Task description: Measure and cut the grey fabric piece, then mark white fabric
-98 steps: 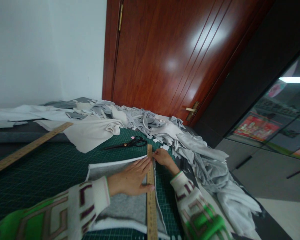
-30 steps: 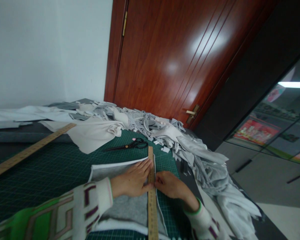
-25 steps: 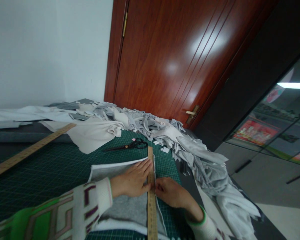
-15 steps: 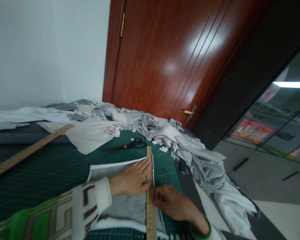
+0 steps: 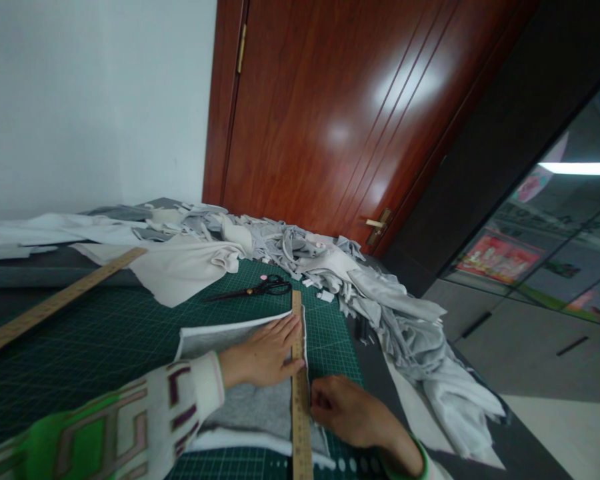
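Grey fabric (image 5: 245, 408) lies under a wooden ruler (image 5: 301, 400); the left hand (image 5: 263, 357) presses flat beside it, the right hand (image 5: 345, 412) curls against its other edge, grip unclear.

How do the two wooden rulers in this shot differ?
The ruler under the hands runs straight away from the person, while the other ruler slants off to the left. The first lies on gray fabric with the left hand and right hand at it; the second is untouched and reaches off the green cutting mat. Both are long, flat and wooden.
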Action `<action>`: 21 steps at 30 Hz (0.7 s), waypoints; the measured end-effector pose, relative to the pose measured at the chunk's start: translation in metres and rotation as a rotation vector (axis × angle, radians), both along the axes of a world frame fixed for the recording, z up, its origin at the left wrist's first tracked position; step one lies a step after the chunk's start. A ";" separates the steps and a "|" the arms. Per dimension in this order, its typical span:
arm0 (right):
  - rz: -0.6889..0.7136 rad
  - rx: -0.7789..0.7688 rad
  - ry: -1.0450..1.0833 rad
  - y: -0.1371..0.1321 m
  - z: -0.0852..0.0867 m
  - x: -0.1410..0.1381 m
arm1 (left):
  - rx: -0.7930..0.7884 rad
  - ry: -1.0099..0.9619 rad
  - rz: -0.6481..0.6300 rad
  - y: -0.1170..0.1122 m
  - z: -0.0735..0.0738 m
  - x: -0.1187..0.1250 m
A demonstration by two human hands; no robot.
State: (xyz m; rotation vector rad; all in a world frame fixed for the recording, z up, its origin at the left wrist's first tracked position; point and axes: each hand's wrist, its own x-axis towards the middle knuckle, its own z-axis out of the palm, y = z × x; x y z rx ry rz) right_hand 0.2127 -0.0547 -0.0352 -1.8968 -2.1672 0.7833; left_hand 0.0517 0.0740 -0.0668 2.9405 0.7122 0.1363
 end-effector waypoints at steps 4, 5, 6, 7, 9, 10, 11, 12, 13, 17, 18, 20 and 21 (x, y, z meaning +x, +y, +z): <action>0.003 0.000 -0.009 -0.010 0.000 0.002 | 0.003 -0.001 0.002 0.000 -0.001 0.001; -0.013 -0.012 -0.009 -0.012 0.001 0.003 | 0.005 -0.001 0.003 0.000 -0.002 0.001; -0.038 -0.017 -0.001 -0.013 0.002 0.005 | 0.006 -0.002 0.003 0.001 -0.003 0.001; -0.069 -0.012 0.016 -0.014 0.004 0.007 | 0.009 -0.004 0.003 0.001 -0.004 0.001; -0.130 0.021 0.070 -0.014 0.007 0.010 | 0.017 -0.012 0.001 0.003 -0.006 0.001; -0.151 0.045 0.097 -0.013 0.008 0.010 | 0.022 -0.018 0.000 0.003 -0.007 0.001; -0.165 0.062 0.121 -0.013 0.009 0.009 | 0.027 -0.023 0.000 0.004 -0.008 0.001; -0.174 0.068 0.142 -0.012 0.008 0.008 | 0.031 -0.027 -0.001 0.004 -0.008 0.001; -0.178 0.065 0.156 -0.012 0.007 0.006 | 0.034 -0.028 -0.001 0.004 -0.008 0.001; -0.187 0.038 0.155 -0.011 -0.002 -0.002 | 0.031 -0.021 0.001 0.004 -0.006 0.001; -0.193 0.042 0.146 -0.010 -0.004 -0.003 | 0.030 -0.019 0.002 0.003 -0.005 0.001; -0.214 0.060 0.126 -0.010 -0.008 -0.004 | 0.025 -0.015 0.002 0.003 -0.004 0.001; -0.222 0.075 0.117 -0.009 -0.010 -0.004 | 0.022 -0.014 0.002 0.003 -0.004 0.001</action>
